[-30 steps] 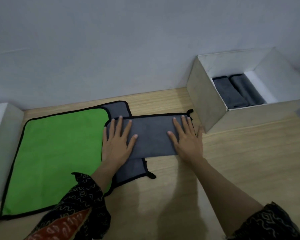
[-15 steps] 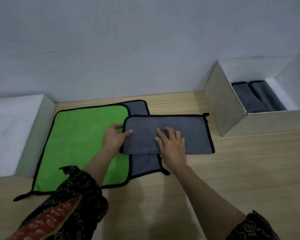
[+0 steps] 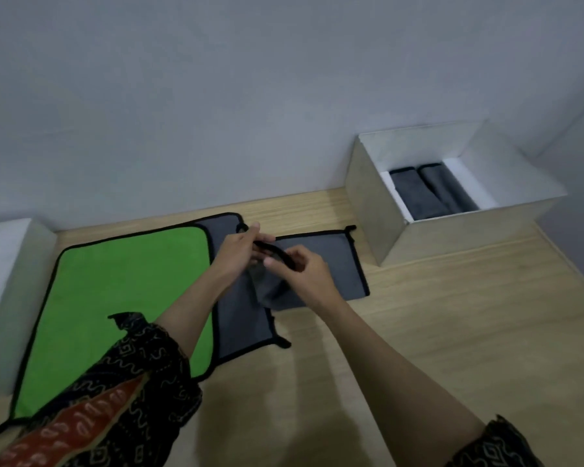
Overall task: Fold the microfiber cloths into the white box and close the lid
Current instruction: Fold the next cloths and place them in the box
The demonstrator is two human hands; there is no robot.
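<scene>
A half-folded grey cloth with black trim lies on the wooden table, left of the open white box. My left hand and my right hand both pinch its black-trimmed left edge, lifted off the table and curled over toward the right. Two folded grey cloths lie side by side inside the box. A green cloth lies flat at the left, on top of another grey cloth that sticks out along its right side.
A white lid or block stands at the far left against the grey wall. Bare wooden tabletop stretches in front of the box and to the right of my arms.
Both hands went from pressing flat on the grey cloth to its left edge, and have lifted that edge up and rightward. The camera view shifted, so the box sits farther right.
</scene>
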